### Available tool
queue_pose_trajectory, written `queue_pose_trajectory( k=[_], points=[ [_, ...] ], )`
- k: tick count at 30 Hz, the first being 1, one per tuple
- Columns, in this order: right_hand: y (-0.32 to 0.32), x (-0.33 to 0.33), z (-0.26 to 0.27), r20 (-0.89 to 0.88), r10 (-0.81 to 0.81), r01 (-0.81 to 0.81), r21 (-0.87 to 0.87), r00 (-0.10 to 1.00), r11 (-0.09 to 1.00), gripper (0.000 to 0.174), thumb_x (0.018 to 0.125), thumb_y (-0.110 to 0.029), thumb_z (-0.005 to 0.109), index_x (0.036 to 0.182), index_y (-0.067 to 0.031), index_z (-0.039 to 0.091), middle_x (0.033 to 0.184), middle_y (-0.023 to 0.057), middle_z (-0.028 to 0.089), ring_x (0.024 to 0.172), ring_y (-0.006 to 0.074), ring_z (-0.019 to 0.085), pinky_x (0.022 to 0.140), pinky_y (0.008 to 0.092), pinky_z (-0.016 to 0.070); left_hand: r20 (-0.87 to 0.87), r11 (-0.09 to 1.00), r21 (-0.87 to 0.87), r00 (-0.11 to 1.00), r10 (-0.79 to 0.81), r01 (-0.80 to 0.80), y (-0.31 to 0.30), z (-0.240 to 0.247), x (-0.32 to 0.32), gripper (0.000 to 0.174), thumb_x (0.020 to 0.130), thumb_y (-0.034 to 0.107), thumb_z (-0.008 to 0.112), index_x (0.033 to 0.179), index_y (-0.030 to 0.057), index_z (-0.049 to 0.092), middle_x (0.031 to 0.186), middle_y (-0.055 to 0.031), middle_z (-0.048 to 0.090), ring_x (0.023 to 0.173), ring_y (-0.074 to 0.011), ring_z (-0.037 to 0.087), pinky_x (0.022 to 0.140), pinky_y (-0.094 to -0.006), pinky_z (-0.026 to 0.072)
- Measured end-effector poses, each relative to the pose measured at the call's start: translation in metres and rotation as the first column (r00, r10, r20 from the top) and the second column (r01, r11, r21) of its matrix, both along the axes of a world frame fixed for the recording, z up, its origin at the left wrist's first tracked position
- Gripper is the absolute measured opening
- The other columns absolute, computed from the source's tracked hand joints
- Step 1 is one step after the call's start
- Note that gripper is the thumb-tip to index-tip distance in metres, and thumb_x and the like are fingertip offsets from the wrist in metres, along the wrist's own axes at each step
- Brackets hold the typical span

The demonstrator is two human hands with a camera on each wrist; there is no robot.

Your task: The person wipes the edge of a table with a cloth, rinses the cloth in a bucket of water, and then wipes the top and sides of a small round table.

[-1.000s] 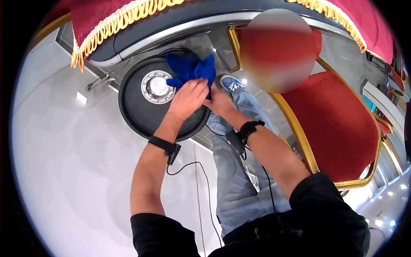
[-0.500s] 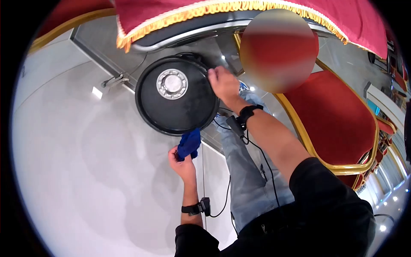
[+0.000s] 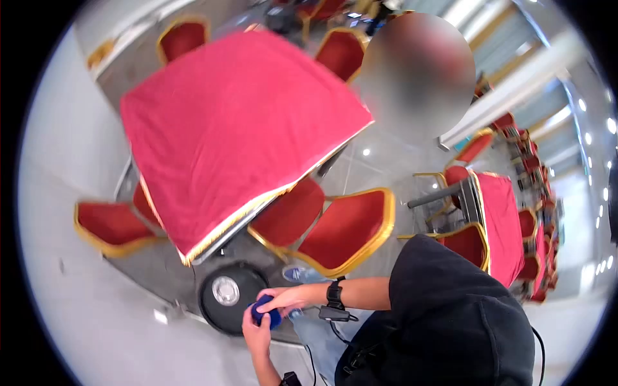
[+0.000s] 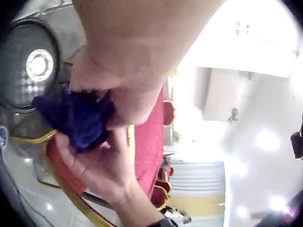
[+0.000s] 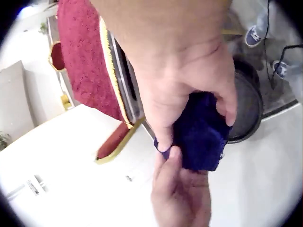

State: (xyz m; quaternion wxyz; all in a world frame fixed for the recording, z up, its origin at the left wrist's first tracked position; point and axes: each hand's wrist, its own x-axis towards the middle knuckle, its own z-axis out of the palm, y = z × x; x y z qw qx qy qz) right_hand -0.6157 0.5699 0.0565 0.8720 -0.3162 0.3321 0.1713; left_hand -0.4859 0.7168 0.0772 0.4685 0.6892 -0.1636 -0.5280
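A folded blue cloth point(image 3: 275, 318) is held up in front of the body between both hands. My left hand point(image 3: 257, 331) pinches its near side, with the thumb on top in the right wrist view. From the other side my right hand point(image 3: 288, 298) grips the cloth point(image 5: 201, 137), thumb and fingers spread over its edges. In the left wrist view the cloth point(image 4: 78, 118) looks bunched, one corner sticking out. Beside the hands stands a round black disc point(image 3: 215, 315) with a silver ring-shaped hub point(image 3: 225, 291).
Beyond the disc is a table with a red, gold-fringed cloth point(image 3: 238, 128). Red chairs with gold frames point(image 3: 347, 231) stand round it, one close to the right arm. A second red-covered table point(image 3: 499, 219) is at the right. Thin cables point(image 3: 311, 360) hang from the wrist straps.
The right hand has left the disc's rim and joined the left hand at the blue cloth. The cloth is now held between both hands. The head view has tilted up towards the room.
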Motion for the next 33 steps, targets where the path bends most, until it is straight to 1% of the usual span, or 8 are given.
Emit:
queue_pose_trajectory(
  k=[3, 8, 13, 19, 23, 25, 28, 33],
  points=[
    [-0.010, -0.054, 0.063, 0.002, -0.140, 0.140, -0.018, 0.990, 0.990, 0.045, 0.092, -0.040, 0.074, 0.128, -0.0182, 0.055, 0.120, 0.0012, 0.060, 0.103, 0.0168, 0.061, 0.084, 0.0344, 0.0530, -0.051, 0.931, -0.096, 0.932, -0.358, 0.352, -0.034, 0.098, 0.010, 0.050, 0.097, 0.008, 0.063, 0.144, 0.0017, 0.047, 0.131, -0.0152, 0.061, 0.114, -0.0190, 0.060, 0.100, -0.0307, 0.0469],
    [0.035, -0.173, 0.140, 0.175, -0.588, 0.586, 0.068, 0.790, 0.808, 0.048, 0.094, -0.034, 0.071, 0.134, -0.0157, 0.054, 0.129, 0.0042, 0.063, 0.113, 0.0212, 0.064, 0.094, 0.0431, 0.0533, 0.367, 0.846, -0.333, 0.884, -0.290, 0.416, -0.043, 0.180, 0.013, 0.038, 0.099, 0.004, 0.056, 0.137, 0.0004, 0.051, 0.117, -0.0130, 0.063, 0.107, -0.0187, 0.059, 0.097, -0.0309, 0.0465],
    [0.119, -0.336, 0.189, 0.102, -0.693, 0.701, -0.117, 0.713, 0.704, 0.048, 0.096, -0.040, 0.069, 0.134, -0.0134, 0.055, 0.124, 0.0037, 0.065, 0.111, 0.0193, 0.063, 0.097, 0.0414, 0.0520, 0.517, 0.737, -0.388, 0.793, -0.323, 0.554, -0.048, 0.202, -0.026, 0.030, 0.100, 0.007, 0.055, 0.128, -0.0054, 0.056, 0.113, -0.0140, 0.063, 0.104, -0.0211, 0.061, 0.097, -0.0341, 0.0483],
    [0.263, -0.479, 0.179, 0.077, -0.995, 0.998, 0.009, 0.056, 0.057, 0.054, 0.096, -0.055, 0.062, 0.132, -0.0141, 0.057, 0.133, 0.0077, 0.064, 0.117, 0.0250, 0.061, 0.101, 0.0504, 0.0468, 0.512, 0.567, -0.385, 0.680, -0.526, 0.728, -0.067, 0.242, -0.134, 0.022, 0.099, 0.008, 0.057, 0.118, -0.0033, 0.062, 0.104, -0.0100, 0.065, 0.096, -0.0178, 0.063, 0.089, -0.0316, 0.0509],
    [0.347, -0.533, 0.141, -0.033, -0.849, 0.808, 0.288, -0.528, -0.514, 0.049, 0.096, -0.050, 0.061, 0.128, -0.0143, 0.061, 0.133, 0.0106, 0.064, 0.122, 0.0307, 0.058, 0.106, 0.0508, 0.0430, 0.603, 0.213, -0.515, 0.527, -0.599, 0.830, -0.097, 0.310, -0.269, 0.022, 0.099, 0.004, 0.056, 0.119, -0.0036, 0.061, 0.103, -0.0097, 0.066, 0.096, -0.0172, 0.063, 0.090, -0.0309, 0.0499],
    [0.392, -0.561, 0.132, 0.003, -0.834, 0.788, 0.329, -0.552, -0.521, 0.046, 0.094, -0.049, 0.062, 0.124, -0.0135, 0.064, 0.130, 0.0109, 0.065, 0.120, 0.0313, 0.058, 0.107, 0.0514, 0.0420, 0.640, 0.024, -0.530, 0.418, -0.645, 0.848, -0.099, 0.334, -0.348, 0.022, 0.100, 0.004, 0.056, 0.120, -0.0038, 0.060, 0.103, -0.0095, 0.066, 0.098, -0.0167, 0.063, 0.091, -0.0305, 0.0497],
    [0.443, -0.597, 0.090, -0.079, -0.657, 0.588, 0.376, -0.750, -0.716, 0.040, 0.092, -0.044, 0.065, 0.116, -0.0117, 0.066, 0.126, 0.0131, 0.065, 0.119, 0.0332, 0.059, 0.108, 0.0538, 0.0416, 0.775, -0.169, -0.368, 0.201, -0.600, 0.914, -0.089, 0.350, -0.471, 0.022, 0.096, 0.001, 0.056, 0.116, -0.0045, 0.064, 0.101, -0.0120, 0.068, 0.095, -0.0187, 0.065, 0.088, -0.0312, 0.0506],
    [0.539, -0.636, 0.008, -0.205, -0.511, 0.433, 0.328, -0.835, -0.840, 0.034, 0.091, -0.031, 0.067, 0.119, -0.0119, 0.063, 0.118, 0.0162, 0.068, 0.111, 0.0372, 0.064, 0.098, 0.0559, 0.0492, 0.777, -0.417, -0.179, -0.132, -0.615, 0.891, -0.069, 0.306, -0.632, 0.020, 0.095, 0.003, 0.060, 0.114, -0.0015, 0.066, 0.100, -0.0124, 0.071, 0.090, -0.0202, 0.068, 0.082, -0.0319, 0.0531]
  ],
)
